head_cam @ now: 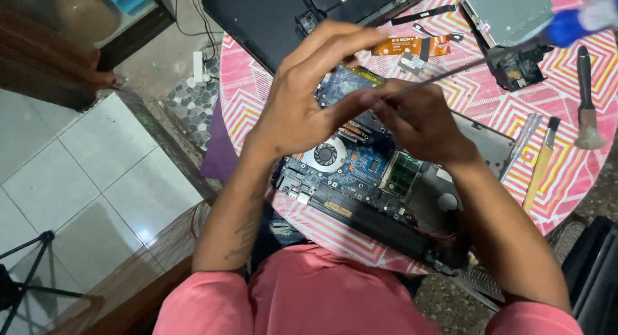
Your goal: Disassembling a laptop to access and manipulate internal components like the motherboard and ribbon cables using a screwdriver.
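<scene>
Hands over opened laptop (380, 180) at table (257, 97) near edge: left hand (302, 97) fingers curled, grasp unclear; right hand (418, 119) grips screwdriver (515, 48) shaft. Brushes (566, 135) lie well right.

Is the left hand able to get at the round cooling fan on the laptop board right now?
Probably yes. The left hand hovers just above the fan, which lies uncovered on the board. The right hand, holding the screwdriver, sits off to the side.

The tablecloth (566, 161) has pink, white and yellow zigzags. The board (360, 164) is blue, its memory (402, 174) green. At two o'clock, the screwdriver (570, 26) handle is blue, perhaps partly clear.
</scene>
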